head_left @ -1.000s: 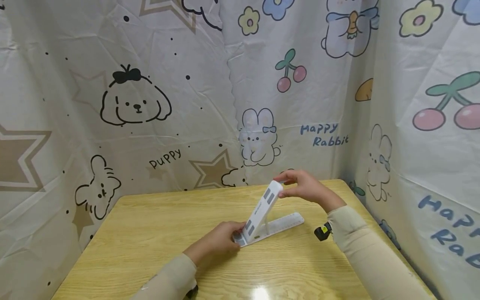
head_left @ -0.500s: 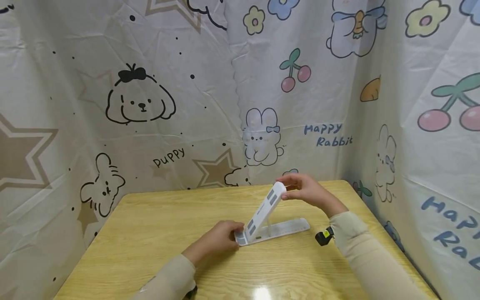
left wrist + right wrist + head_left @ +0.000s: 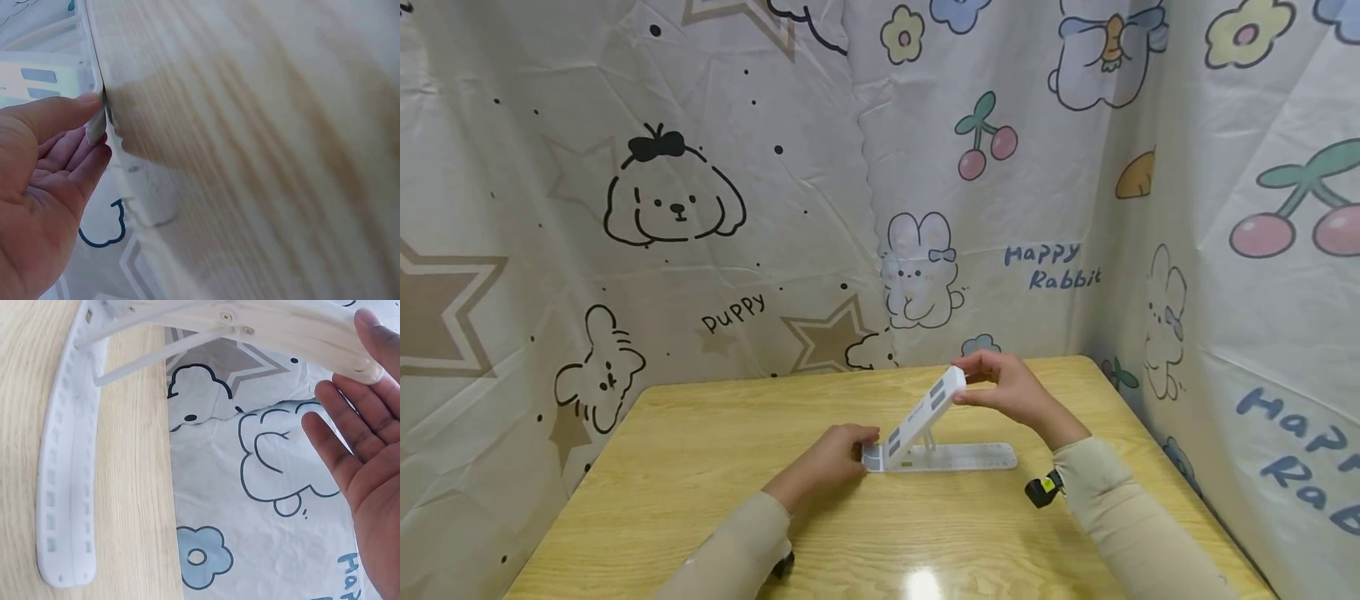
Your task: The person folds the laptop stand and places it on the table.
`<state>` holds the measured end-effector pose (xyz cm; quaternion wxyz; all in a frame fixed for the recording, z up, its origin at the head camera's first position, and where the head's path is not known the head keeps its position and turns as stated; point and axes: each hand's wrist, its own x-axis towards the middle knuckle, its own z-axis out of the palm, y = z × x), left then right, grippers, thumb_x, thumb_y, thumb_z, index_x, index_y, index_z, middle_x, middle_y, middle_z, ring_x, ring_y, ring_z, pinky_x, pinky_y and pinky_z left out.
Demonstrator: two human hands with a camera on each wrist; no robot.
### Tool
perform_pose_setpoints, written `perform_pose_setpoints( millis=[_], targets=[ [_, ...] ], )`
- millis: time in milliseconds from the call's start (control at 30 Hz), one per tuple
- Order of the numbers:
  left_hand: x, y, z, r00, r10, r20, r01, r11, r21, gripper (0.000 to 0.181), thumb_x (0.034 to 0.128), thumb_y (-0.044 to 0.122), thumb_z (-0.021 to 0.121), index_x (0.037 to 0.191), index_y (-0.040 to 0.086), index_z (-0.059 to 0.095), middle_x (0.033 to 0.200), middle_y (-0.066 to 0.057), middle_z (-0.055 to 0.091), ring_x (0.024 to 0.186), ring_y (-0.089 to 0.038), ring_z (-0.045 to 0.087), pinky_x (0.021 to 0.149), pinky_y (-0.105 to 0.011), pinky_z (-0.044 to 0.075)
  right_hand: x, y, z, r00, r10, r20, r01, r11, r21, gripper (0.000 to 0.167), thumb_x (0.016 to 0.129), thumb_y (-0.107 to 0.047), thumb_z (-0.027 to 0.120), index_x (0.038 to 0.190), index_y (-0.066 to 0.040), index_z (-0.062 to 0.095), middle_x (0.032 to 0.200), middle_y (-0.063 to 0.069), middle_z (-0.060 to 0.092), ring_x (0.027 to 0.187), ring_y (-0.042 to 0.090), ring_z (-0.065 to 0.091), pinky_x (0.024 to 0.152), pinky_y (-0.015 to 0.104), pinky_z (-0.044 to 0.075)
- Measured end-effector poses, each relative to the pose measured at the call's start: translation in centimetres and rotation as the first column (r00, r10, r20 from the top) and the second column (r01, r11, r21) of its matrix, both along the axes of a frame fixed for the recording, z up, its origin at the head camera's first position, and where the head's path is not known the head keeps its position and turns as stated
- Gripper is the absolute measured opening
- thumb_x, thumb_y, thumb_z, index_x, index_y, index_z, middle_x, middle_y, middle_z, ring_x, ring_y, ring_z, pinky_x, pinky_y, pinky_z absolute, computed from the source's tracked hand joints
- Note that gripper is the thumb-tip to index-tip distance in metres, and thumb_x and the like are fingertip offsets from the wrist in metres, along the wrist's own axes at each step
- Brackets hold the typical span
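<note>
while the left hand (image 3: 829, 461) pinches the stand (image 3: 919, 420) low, the right hand (image 3: 1011, 390) grips higher.

Room under raised panel (image 3: 922, 414), above base (image 3: 977, 457); 2 struts (image 3: 159, 357) obstruct.

A yellowish wood-grain table (image 3: 737, 442) carries a bright glare (image 3: 921, 585) at the bottom of the head view, with a creased pale cloth (image 3: 812, 208) hanging behind and beside it. Printed on the cloth are a puppy (image 3: 677, 208) with a black bow, a rabbit (image 3: 921, 283), cherries (image 3: 1003, 143), flowers (image 3: 904, 34) and brown stars (image 3: 829, 332); an orange shape (image 3: 1138, 177), partly lost in a fold, is hard to identify.
</note>
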<state>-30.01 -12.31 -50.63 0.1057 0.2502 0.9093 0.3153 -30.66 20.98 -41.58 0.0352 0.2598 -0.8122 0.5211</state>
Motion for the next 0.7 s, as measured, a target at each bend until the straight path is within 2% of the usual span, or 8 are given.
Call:
perform_pose_setpoints(
  millis=[233, 400, 533, 700],
  targets=[
    [-0.5, -0.3, -0.6, 0.999, 0.024, 0.045, -0.027, 0.997, 0.079, 0.066, 0.0831, -0.009, 0.075, 0.145, 0.001, 0.056, 0.14, -0.012, 0.063, 0.134, -0.029, 0.057, 0.113, -0.044, 0.046, 0.1, -0.3, -0.1, 1.0, -0.017, -0.006, 0.017, 1.0, -0.01, 0.044, 0.081, -0.023, 0.09, 0.118, -0.01, 0.07, 0.119, 0.008, 0.071, 0.104, 0.026, 0.07, 0.085, 0.028, 0.061],
    [-0.5, -0.4, -0.7, 0.998, 0.026, 0.054, -0.032, 0.994, 0.105, 0.069, 0.0843, -0.008, 0.075, 0.148, 0.003, 0.052, 0.143, -0.012, 0.062, 0.134, -0.029, 0.056, 0.114, -0.046, 0.046, 0.0, -0.3, -0.2, 1.0, -0.003, 0.01, 0.003, 1.0, -0.009, 0.046, 0.082, -0.023, 0.088, 0.122, -0.011, 0.068, 0.122, 0.008, 0.07, 0.106, 0.029, 0.069, 0.085, 0.03, 0.062],
    [-0.3, 0.1, 0.0, 0.998, 0.031, 0.045, -0.037, 0.99, 0.136, 0.069, 0.0886, 0.001, 0.077, 0.151, 0.005, 0.049, 0.148, -0.01, 0.057, 0.137, -0.032, 0.053, 0.113, -0.049, 0.046, -0.2, 0.3, -0.7, 1.0, 0.02, 0.0, -0.02, 1.0, 0.013, 0.047, 0.086, -0.024, 0.085, 0.128, -0.014, 0.066, 0.125, 0.006, 0.068, 0.11, 0.029, 0.067, 0.09, 0.037, 0.061],
    [0.4, 1.2, 1.7, 0.998, 0.031, -0.052, -0.021, 0.985, 0.17, 0.066, 0.0935, 0.018, 0.077, 0.152, 0.008, 0.048, 0.15, -0.009, 0.055, 0.136, -0.034, 0.053, 0.113, -0.05, 0.046, -0.5, 1.3, -1.7, 0.998, 0.039, -0.053, -0.036, 0.997, 0.062, 0.049, 0.088, -0.019, 0.083, 0.133, -0.017, 0.064, 0.128, 0.001, 0.068, 0.118, 0.026, 0.064, 0.102, 0.052, 0.054]
  ],
)
